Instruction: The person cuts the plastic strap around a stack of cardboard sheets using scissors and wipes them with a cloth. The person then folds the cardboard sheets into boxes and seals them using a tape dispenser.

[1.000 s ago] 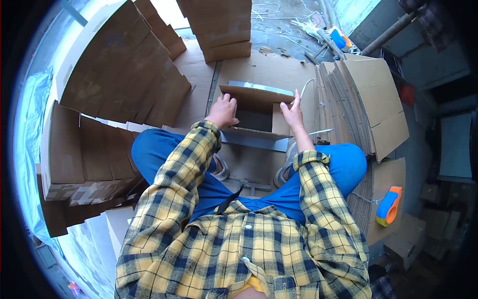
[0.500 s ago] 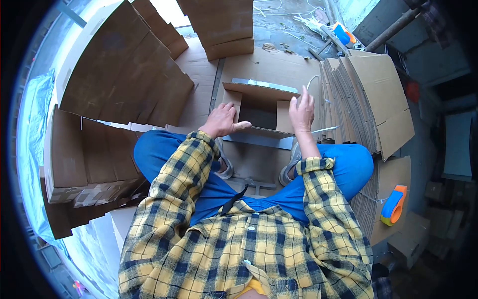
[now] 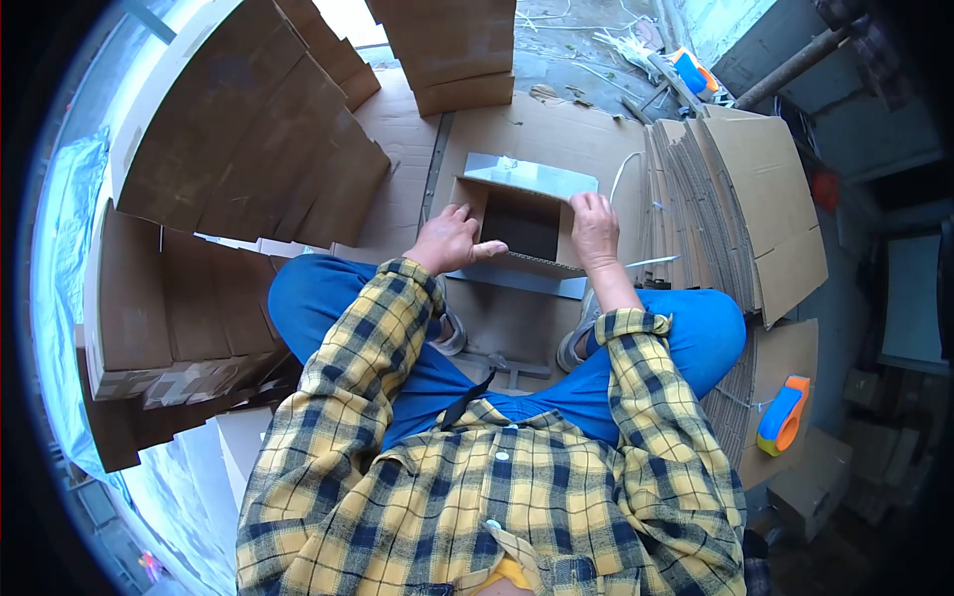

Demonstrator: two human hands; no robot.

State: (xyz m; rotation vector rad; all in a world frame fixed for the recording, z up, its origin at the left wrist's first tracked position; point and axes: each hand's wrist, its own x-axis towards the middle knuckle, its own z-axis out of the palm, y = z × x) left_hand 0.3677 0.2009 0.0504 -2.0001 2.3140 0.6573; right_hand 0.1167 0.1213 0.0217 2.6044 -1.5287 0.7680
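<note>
A small brown cardboard box point(image 3: 542, 264) stands open at the top between my shoes, its dark inside facing up. Pale grey flaps fold outward along its far side point(image 3: 532, 175) and near side. My left hand point(image 3: 449, 239) lies over the near left corner, fingers on the left side and thumb stretched along the near edge. At the right side, my right hand point(image 3: 595, 230) has its fingers curled together over the box's far right corner. What its fingertips press on is partly hidden.
Flattened cardboard sheets point(image 3: 696, 204) stand stacked at the right, with an orange-and-blue tape dispenser point(image 3: 784, 417) below them. Another dispenser point(image 3: 694, 74) lies at the back. Large cardboard stacks point(image 3: 258, 129) rise at the left. Cardboard point(image 3: 586, 129) covers the floor.
My right hand has come down and inward from above the right edge, its fingers closing at the corner. The box's far edge has shifted and more of the far pale flap shows. My left hand stays nearly still.
</note>
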